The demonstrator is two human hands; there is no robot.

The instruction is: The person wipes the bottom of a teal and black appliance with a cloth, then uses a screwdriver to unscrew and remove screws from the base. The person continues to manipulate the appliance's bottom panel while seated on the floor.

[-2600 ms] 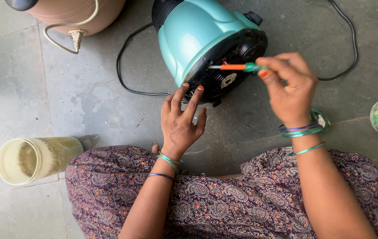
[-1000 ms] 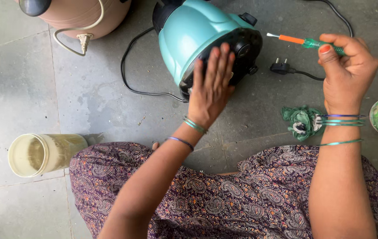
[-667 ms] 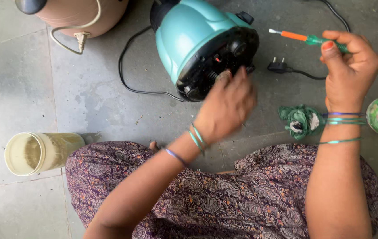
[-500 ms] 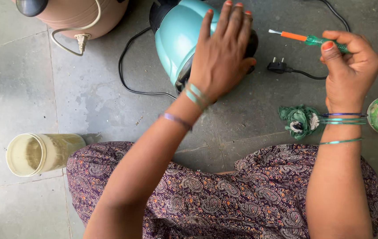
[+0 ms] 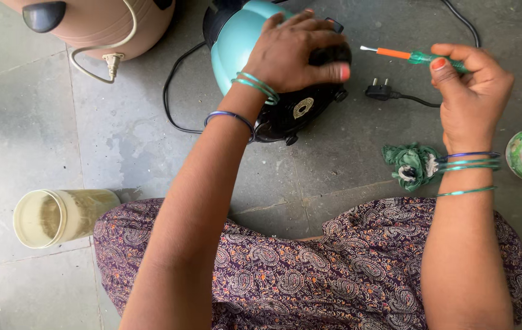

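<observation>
Risk of the teal mixer base (image 5: pixel 242 43) rolling or slipping on the stone floor (image 5: pixel 41 134), being tipped on its side with only the left hand (image 5: pixel 294 55) steadying it; a slack palm would let the black underside (image 5: pixel 300 110) swing away. Risk too of the screwdriver (image 5: pixel 416 57) slipping from a light pinch, its metal tip pointing back toward the left hand's fingertips. Loose power cord with plug (image 5: pixel 380 91) lying just below the tool, between the two hands, easy to snag. Left hand spread wide, fingers extended and pressed flat over the upper rim of the base, covering rather than clasping it. Right hand (image 5: pixel 471 91) curled closed around the green handle of the screwdriver, thumb and forefinger pinching it, orange shaft jutting leftward, apart from the base. Crumpled green cloth (image 5: pixel 410 165) just below the right wrist; cream jar (image 5: pixel 59 217) lying well off to the left of the left forearm.
</observation>
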